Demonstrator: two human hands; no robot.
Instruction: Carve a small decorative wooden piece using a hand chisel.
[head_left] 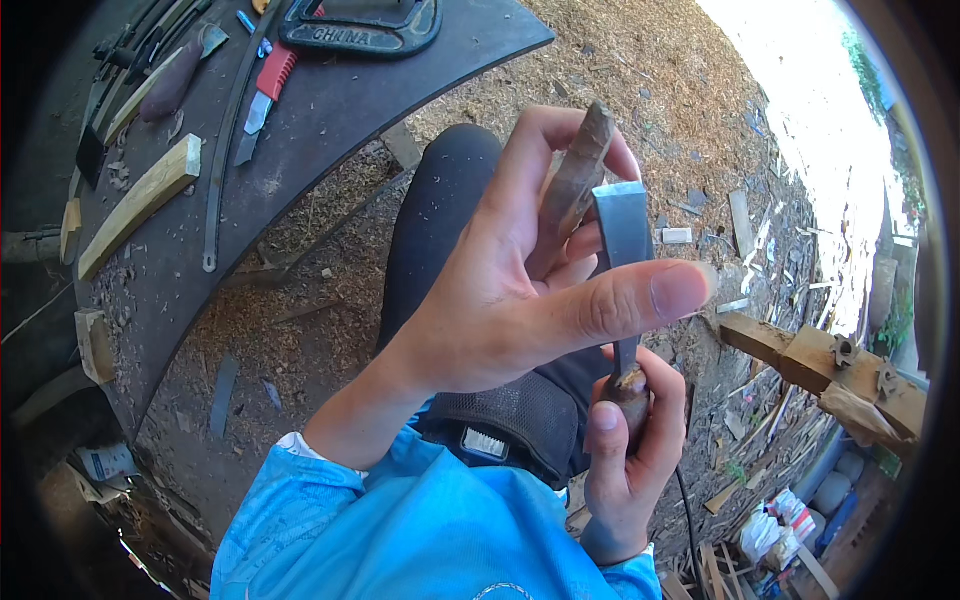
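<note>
Right hand low, left hand high, and I have a full grip on both sides! The right pinches the chisel by its brown handle, thumb on one side, fingers curled round the other. The blade's long axis runs up from that pinch almost dead to 12 o'clock, a hair toward 11, with the bright cutting edge at the far end, pointing away from the body.

Now the left: fingers curl behind a grey-brown elongated piece, cradling it against the palm side, while the thumb stretches out toward 3 o'clock and passes in front of the steel. Is it pressing on the blade? I can't tell from up here.

Here's the relation I judge everything turns on: the piece sits just beside the blade, at about 10 o'clock from it, its own axis tilted from 7 to 1. So the two lines are close, but not parallel! Whether they touch, I can't make out. And the left hand is clearly the nearer one to the cutting edge; the right is back at 6 o'clock.

Off at 11 from the left hand, a clamp rests on the dark table.
</note>
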